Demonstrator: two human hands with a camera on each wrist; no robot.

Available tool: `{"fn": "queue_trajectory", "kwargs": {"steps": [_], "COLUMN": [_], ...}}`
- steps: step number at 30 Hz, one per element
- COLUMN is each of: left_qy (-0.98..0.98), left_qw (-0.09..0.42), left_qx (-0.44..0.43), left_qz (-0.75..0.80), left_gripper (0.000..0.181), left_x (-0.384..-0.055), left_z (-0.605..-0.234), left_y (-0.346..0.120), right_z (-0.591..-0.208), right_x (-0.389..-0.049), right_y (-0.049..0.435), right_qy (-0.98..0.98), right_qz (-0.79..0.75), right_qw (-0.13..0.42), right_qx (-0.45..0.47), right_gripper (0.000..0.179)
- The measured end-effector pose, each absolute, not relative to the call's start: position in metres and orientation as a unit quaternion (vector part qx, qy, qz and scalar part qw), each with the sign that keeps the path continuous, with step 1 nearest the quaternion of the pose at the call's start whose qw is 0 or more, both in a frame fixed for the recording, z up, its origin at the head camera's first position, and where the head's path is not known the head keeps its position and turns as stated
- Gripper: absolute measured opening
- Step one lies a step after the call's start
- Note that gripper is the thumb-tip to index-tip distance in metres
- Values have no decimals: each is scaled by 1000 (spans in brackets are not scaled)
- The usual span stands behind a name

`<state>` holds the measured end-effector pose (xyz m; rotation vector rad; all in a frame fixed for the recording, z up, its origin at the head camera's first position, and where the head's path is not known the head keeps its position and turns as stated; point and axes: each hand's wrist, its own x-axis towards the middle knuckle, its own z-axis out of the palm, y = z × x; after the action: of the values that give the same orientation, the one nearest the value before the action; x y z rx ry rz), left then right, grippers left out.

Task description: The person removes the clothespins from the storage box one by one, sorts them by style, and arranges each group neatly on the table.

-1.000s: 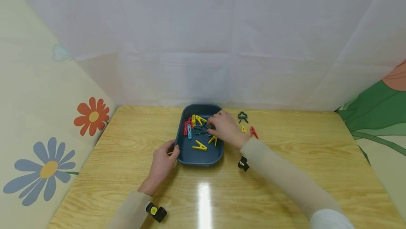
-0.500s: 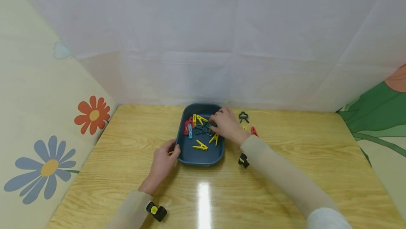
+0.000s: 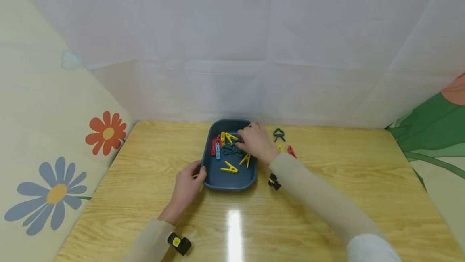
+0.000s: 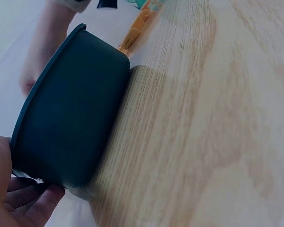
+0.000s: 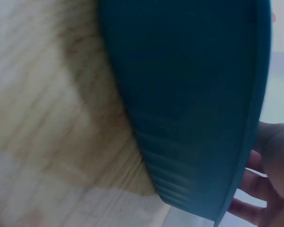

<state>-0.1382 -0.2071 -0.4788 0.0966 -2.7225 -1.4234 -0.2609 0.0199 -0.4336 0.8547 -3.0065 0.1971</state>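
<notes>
A dark blue plastic tray (image 3: 218, 178) lies on the table, holding several clips. My left hand (image 3: 188, 181) grips its near left rim; in the left wrist view, fingers (image 4: 46, 204) curl beneath the tray's corner. My right hand (image 3: 256, 143) reaches over the right rim, fingertips down among dark clips (image 3: 229, 149). Whether they pinch one is hidden. Red clothespins (image 3: 213, 147), a light blue clothespin (image 3: 218, 151) and yellow ones stand grouped at the tray's left and back. One yellow clothespin (image 3: 229, 168) lies nearer the front, another yellow clothespin (image 3: 245, 160) beside my right wrist.
Right of the tray, a dark clip (image 3: 279, 134), a red clothespin (image 3: 292, 151) and a partly hidden yellow clothespin (image 3: 279, 148) lie on the wooden table (image 3: 345, 165). A white sheet (image 3: 203, 84) hangs behind the table's back edge.
My right hand drew back slightly to the right, then moved left over the dark clips again. The yellow clothespin beside it shows more fully. My left hand stays on the rim.
</notes>
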Motion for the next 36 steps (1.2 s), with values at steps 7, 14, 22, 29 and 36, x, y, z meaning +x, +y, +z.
{"fn": "queue_trajectory", "kwargs": {"steps": [7, 14, 22, 29, 36], "left_qy": [-884, -883, -884, -885, -886], "left_qw": [37, 39, 48, 47, 52], "left_qx": [30, 26, 25, 24, 26], "left_qz": [-466, -468, -464, -463, -460], "left_gripper": [35, 34, 34, 34, 34], "left_x": [-137, -136, -137, -137, -136], "left_z": [-480, -480, -478, -479, -477], "left_y": [-207, -205, -204, -205, -206], "right_z": [-437, -444, -442, -445, -447], "right_x": [-275, -281, -286, -292, -294], "right_y": [5, 0, -2, -7, -13], "right_qy": [-960, -957, -957, -955, -956], "right_qz": [10, -50, -55, -72, -67], "right_qw": [-9, 4, 8, -10, -15], "right_qx": [278, 285, 285, 287, 286], "right_gripper": [27, 28, 27, 32, 35]}}
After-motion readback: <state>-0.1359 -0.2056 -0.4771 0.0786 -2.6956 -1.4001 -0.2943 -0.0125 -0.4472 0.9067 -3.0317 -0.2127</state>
